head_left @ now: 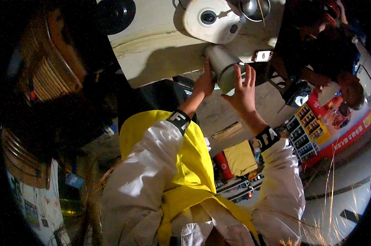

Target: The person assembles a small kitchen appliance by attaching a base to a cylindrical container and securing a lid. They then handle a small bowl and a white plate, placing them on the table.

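A silver-grey metal cylinder (223, 59) is tilted over the near edge of a pale table (169, 61), its round, pale greenish end toward me. I cannot tell whether that end is an opening or a base. Along the cylinder's left side, my left hand (204, 83) grips it with the fingers partly hidden. My right hand (245, 95) curves round the near end from the right, thumb below and fingers on the rim. Just beyond the cylinder sits a cream-coloured appliance (197, 22) with a dark round knob on top.
A metal bowl (257, 9) with a thin stick in it stands at the far right. A phone (263, 56) with a lit screen lies near the table's right edge. At the far left rests a black disc (115, 14). Another person (329, 49) is at the right, beside a red printed panel (337, 143).
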Motion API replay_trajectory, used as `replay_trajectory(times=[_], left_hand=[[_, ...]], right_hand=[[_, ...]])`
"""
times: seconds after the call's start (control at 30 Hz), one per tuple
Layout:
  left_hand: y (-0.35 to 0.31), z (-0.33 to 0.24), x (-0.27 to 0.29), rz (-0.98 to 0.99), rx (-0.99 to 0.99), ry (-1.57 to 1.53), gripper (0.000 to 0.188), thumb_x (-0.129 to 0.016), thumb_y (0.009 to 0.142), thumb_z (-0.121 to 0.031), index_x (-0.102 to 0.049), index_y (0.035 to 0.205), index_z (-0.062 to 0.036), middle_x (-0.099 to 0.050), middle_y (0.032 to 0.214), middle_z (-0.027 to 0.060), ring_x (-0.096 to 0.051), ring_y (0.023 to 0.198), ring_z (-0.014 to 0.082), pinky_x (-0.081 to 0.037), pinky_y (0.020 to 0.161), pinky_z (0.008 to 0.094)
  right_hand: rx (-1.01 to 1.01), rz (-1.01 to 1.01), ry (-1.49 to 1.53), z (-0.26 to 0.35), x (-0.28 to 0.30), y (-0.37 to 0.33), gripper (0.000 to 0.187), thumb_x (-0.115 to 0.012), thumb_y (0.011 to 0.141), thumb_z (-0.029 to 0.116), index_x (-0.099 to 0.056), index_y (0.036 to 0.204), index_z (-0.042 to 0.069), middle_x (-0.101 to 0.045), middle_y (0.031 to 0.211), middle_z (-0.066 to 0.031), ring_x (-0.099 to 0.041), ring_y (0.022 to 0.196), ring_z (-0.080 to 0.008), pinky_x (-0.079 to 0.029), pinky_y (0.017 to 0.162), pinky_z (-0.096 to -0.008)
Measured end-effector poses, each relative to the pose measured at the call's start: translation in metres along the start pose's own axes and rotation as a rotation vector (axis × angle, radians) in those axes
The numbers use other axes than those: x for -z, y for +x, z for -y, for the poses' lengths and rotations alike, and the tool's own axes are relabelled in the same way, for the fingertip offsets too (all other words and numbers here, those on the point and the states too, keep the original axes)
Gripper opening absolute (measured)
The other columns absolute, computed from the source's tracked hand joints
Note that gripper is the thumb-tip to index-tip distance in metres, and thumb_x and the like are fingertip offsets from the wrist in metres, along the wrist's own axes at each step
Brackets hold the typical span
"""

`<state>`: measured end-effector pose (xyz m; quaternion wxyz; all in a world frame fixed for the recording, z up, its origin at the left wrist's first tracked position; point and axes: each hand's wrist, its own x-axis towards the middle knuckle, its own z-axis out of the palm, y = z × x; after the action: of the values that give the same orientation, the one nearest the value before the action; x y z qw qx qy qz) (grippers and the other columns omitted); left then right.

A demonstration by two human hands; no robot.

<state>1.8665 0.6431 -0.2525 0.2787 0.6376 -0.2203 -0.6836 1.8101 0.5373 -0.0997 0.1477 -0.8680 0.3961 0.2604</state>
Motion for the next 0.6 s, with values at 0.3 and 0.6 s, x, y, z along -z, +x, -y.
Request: replay_trajectory(times=[0.3,0.6], left_hand=[[0.005,0.019,-0.010,-0.130,-0.208,-0.114,0.096,-0.054,0.087,-0.009,0.019,0.148,-0.0117,-0.062,0.101,0.0338,-0.062,0.085,0.0502,-0.048,0.073,0.0557],[0.021,0.040,-0.024,-0.267,-0.399,-0.033,0.095,-0.053,0.089,-0.010,0.022,0.147,-0.0106,-0.058,0.113,0.0354,-0.061,0.093,0.0498,-0.048,0.076,0.0535]], right_hand=[[-0.718,-0.001,0.409,0.017,-0.005,0.011,0.130,-0.085,0.051,0.063,-0.014,0.143,0.005,-0.032,0.139,-0.0296,-0.046,0.122,-0.0442,-0.049,0.094,-0.0463],[-1.120,0.352,2.062,-0.027,-0.037,-0.017,0.109,-0.067,0.071,0.070,-0.021,0.149,0.009,-0.025,0.149,-0.0232,-0.031,0.134,-0.0404,-0.033,0.106,-0.0579]])
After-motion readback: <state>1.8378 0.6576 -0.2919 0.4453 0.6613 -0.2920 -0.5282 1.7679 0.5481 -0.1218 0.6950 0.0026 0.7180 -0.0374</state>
